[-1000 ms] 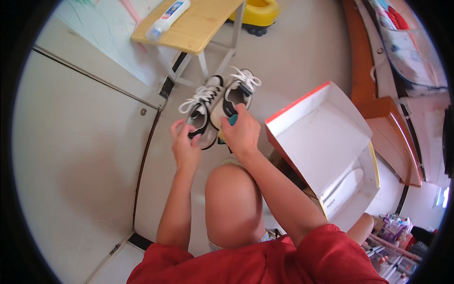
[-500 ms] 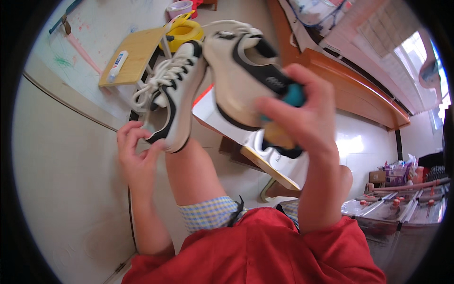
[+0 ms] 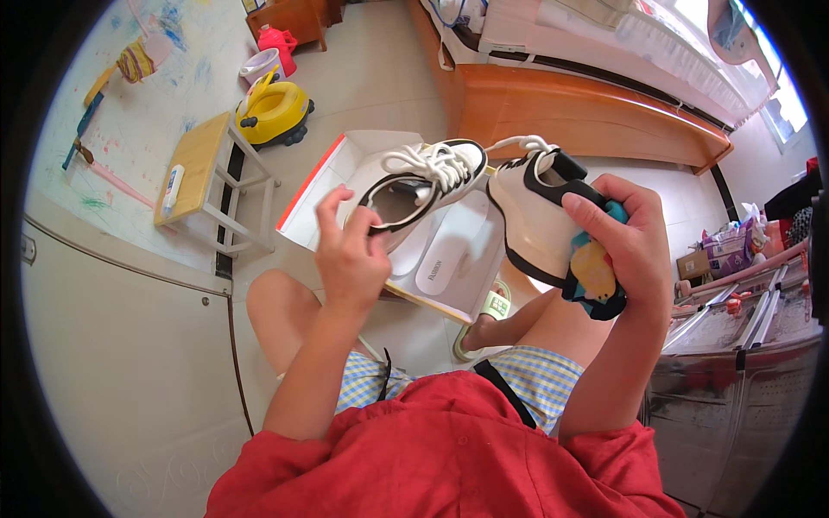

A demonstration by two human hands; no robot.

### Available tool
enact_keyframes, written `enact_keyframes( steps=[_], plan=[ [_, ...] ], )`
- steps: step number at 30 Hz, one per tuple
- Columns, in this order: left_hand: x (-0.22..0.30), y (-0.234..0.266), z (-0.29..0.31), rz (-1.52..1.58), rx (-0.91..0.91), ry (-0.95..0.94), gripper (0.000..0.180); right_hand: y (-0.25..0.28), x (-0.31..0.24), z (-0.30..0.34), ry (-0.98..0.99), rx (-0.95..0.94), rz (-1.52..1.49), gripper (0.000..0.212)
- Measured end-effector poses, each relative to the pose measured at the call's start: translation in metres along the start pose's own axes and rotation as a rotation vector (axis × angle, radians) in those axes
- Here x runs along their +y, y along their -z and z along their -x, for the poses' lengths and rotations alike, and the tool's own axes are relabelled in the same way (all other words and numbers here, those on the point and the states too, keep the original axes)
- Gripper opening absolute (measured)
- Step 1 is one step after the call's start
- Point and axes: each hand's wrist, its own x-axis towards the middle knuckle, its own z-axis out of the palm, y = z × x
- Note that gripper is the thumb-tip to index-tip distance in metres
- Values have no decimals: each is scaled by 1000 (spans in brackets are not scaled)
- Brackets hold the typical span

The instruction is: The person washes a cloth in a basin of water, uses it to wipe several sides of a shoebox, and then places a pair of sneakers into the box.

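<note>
Two white sneakers with black trim and white laces are held over a shoebox (image 3: 324, 186). My left hand (image 3: 352, 250) grips the heel of the left sneaker (image 3: 445, 173), whose opening faces up. My right hand (image 3: 635, 229) holds the right sneaker (image 3: 535, 220), which is tilted with its side toward me. In that same hand, a soft teal, yellow and black bundle (image 3: 591, 269) is pressed against the shoe's heel; its kind is unclear. Inside the box, a white insole-shaped piece (image 3: 440, 255) shows below the left sneaker.
My bare knees flank the box, and a foot in a pale green slipper (image 3: 495, 305) is beside it. To the left stand a small wooden-topped stool (image 3: 197, 168) and a yellow child's potty (image 3: 278, 112). An orange-brown bed frame (image 3: 579, 108) lies beyond; a cabinet (image 3: 129, 328) is nearby.
The view has shifted. Both sneakers appear lower and farther right, now over the shoebox. The left sneaker has tipped from upright to a flatter slant; both hands keep their grip.
</note>
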Motion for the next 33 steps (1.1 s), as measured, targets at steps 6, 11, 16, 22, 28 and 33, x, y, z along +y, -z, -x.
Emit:
enact_keyframes(
  steps=[6,11,16,22,28,33],
  plan=[
    [-5,-46,46,-215,-253,-255,26,11,16,-8,-108,-187,8,29],
    [-24,-54,34,-3,-314,25,37,5,28,-19,-103,-293,128,30],
    [2,-60,9,138,-492,-222,72,1,31,-35,-132,-555,418,35],
    [8,-68,13,352,-725,-18,109,5,29,-80,-176,-829,115,31],
    [14,-86,16,256,-676,209,89,-20,84,-131,-313,-251,235,30],
    [20,-104,26,-11,-545,311,81,-46,103,-129,-330,-370,259,31]
  ],
)
